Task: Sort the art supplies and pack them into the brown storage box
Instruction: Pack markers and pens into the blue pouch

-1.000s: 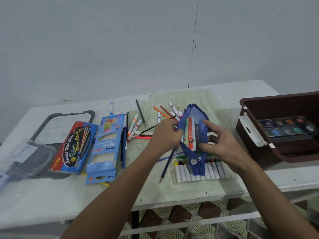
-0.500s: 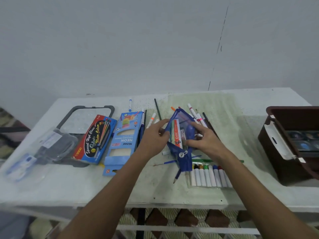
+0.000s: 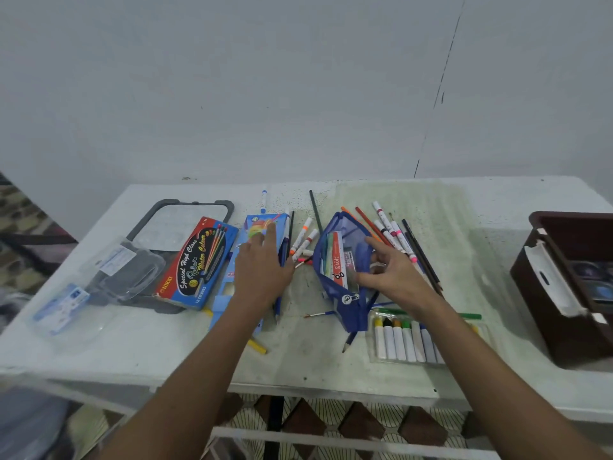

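Observation:
A blue mesh pencil pouch (image 3: 348,234) stands tilted at the table's middle, with rulers and an eraser inside. My right hand (image 3: 398,277) grips its right side, thumb on the front. My left hand (image 3: 262,270) is off the pouch, flat with straight fingers over the light blue neon marker box (image 3: 255,224). Loose markers and pencils (image 3: 391,234) fan out behind the pouch, and more markers (image 3: 302,240) lie between my hands. The brown storage box (image 3: 544,293) sits at the right edge with a paint palette (image 3: 593,277) inside.
A red and blue water colour box (image 3: 195,263) lies left of the neon box. Behind it sit a grey-rimmed lid (image 3: 185,220) and a clear plastic pack (image 3: 83,287). A clear tray of paint tubes (image 3: 404,340) lies in front of my right wrist.
My left hand has let go of the pouch and moved left over the neon box. My right hand still holds the pouch. The view has swung left.

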`<state>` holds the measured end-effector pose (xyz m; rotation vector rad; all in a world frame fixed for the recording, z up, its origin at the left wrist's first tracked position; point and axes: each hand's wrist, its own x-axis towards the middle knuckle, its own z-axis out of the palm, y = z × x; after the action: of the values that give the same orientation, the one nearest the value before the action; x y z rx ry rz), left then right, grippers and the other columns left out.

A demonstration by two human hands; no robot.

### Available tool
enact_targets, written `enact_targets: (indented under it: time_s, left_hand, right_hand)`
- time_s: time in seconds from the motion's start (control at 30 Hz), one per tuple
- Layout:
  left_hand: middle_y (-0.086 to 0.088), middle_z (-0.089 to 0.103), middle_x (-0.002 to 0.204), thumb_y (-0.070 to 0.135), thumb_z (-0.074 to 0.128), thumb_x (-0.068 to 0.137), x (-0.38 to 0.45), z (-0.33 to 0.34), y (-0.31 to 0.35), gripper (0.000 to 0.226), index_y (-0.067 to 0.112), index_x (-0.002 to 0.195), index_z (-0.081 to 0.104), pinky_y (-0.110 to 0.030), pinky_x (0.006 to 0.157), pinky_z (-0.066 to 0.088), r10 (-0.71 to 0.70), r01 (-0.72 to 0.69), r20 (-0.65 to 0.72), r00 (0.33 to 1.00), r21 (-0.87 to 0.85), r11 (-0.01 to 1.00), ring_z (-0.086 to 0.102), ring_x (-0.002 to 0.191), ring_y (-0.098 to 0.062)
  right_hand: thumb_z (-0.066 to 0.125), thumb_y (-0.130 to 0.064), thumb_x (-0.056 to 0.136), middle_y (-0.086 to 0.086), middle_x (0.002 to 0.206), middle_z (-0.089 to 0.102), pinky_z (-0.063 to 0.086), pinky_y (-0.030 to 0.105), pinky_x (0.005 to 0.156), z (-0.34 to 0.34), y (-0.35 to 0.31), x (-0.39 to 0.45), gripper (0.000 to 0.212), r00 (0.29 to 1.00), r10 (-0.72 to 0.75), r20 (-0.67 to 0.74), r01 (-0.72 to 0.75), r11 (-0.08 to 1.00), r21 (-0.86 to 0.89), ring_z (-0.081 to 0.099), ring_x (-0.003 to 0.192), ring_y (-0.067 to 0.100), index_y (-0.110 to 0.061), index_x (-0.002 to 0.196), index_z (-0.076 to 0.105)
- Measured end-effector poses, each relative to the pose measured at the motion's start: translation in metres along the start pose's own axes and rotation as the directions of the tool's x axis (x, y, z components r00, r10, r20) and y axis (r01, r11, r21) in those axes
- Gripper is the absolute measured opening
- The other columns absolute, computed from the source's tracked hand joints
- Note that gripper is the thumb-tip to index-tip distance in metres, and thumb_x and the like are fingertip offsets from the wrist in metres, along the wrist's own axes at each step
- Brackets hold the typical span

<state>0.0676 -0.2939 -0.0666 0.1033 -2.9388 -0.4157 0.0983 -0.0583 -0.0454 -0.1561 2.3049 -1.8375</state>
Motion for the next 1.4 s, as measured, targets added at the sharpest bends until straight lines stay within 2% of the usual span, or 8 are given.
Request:
enact_targets:
  time_s: [0.3,0.4,0.53,0.7,0.87,1.0,1.13,1.4]
  left_hand:
    - [-0.012,0.063,0.098,0.012,0.048,0.089,-0.005,-0.006,-0.011,0.058,0.017,0.144,0.030,-0.034,0.060,0.049,-0.047,0.049,0.072,0.996,-0.026,0.998,0.061,0.084,-0.028]
    - [-0.004,0.054,0.068,0.011,0.043,0.095,-0.008,-0.035,0.000,0.047,0.014,0.140,0.032,-0.029,0.047,0.040,0.008,-0.007,0.008,1.000,-0.092,0.996,0.055,0.058,-0.019]
    - [-0.009,0.057,0.072,0.013,0.044,0.094,0.002,-0.075,-0.006,0.058,0.013,0.147,0.021,-0.037,0.053,0.048,0.027,-0.047,-0.127,0.992,-0.151,0.987,0.057,0.060,-0.026]
    - [-0.003,0.041,0.057,0.004,0.043,0.093,0.021,-0.087,-0.048,0.068,0.015,0.151,0.010,-0.030,0.046,0.028,-0.077,0.088,-0.178,0.981,0.057,0.994,0.043,0.050,-0.020]
    - [-0.011,0.059,0.076,0.007,0.039,0.096,0.013,-0.051,-0.086,0.062,0.013,0.152,0.012,-0.030,0.051,0.036,-0.134,0.142,-0.059,0.989,0.166,0.976,0.047,0.058,-0.021]
    - [-0.016,0.059,0.115,0.022,0.050,0.094,0.007,-0.036,-0.093,0.058,0.015,0.146,0.026,-0.041,0.071,0.048,-0.126,0.124,-0.004,0.992,0.218,0.968,0.057,0.098,-0.032]
    - [-0.012,0.064,0.105,0.032,0.056,0.088,0.014,-0.033,-0.109,0.034,0.011,0.115,0.059,-0.043,0.082,0.049,-0.080,0.083,-0.022,0.997,0.185,0.979,0.054,0.104,-0.033]
    - [-0.024,0.044,0.133,0.033,0.051,0.092,0.013,-0.030,-0.099,0.047,0.006,0.130,0.049,-0.048,0.093,0.040,-0.131,0.143,-0.070,0.989,0.218,0.965,0.040,0.119,-0.039]
  right_hand:
    - [0.077,-0.016,0.078,0.004,0.112,0.060,0.056,0.031,0.081,0.003,0.006,0.003,0.080,0.999,0.049,-0.004,-0.049,0.999,-0.021,0.063,0.100,0.018,-0.018,0.145,0.034]
    - [0.075,-0.014,0.080,0.003,0.111,0.060,0.056,0.025,0.072,0.003,0.006,0.003,0.077,0.999,0.049,0.008,-0.049,0.999,0.000,0.063,0.097,0.017,-0.018,0.145,0.034]
    - [0.076,-0.011,0.079,0.007,0.105,0.062,0.058,0.030,0.075,0.008,0.004,0.004,0.060,1.000,-0.002,-0.005,0.002,1.000,0.020,0.065,0.095,0.025,-0.030,0.127,0.045]
    - [0.073,-0.001,0.079,0.012,0.103,0.062,0.059,0.029,0.076,0.021,-0.001,0.008,0.062,0.998,-0.066,0.017,0.065,0.997,0.047,0.067,0.085,0.022,-0.035,0.123,0.047]
    - [0.072,0.000,0.079,0.012,0.104,0.062,0.058,0.032,0.079,0.030,0.002,0.011,0.080,0.999,-0.031,0.014,0.030,0.999,0.041,0.067,0.080,0.015,-0.020,0.145,0.033]
    - [0.074,-0.002,0.078,0.014,0.109,0.060,0.057,0.041,0.085,0.031,0.006,0.014,0.081,1.000,-0.005,0.019,0.004,0.999,0.044,0.068,0.092,0.027,-0.018,0.146,0.032]
    - [0.074,-0.002,0.078,0.017,0.112,0.061,0.056,0.045,0.086,0.029,0.009,0.015,0.081,1.000,0.006,0.024,-0.008,0.999,0.054,0.064,0.100,0.036,-0.016,0.146,0.033]
    - [0.080,-0.010,0.075,0.003,0.118,0.064,0.055,0.045,0.089,0.023,0.015,0.015,0.087,0.998,0.057,-0.005,-0.057,0.998,0.042,0.066,0.102,0.022,-0.017,0.147,0.031]
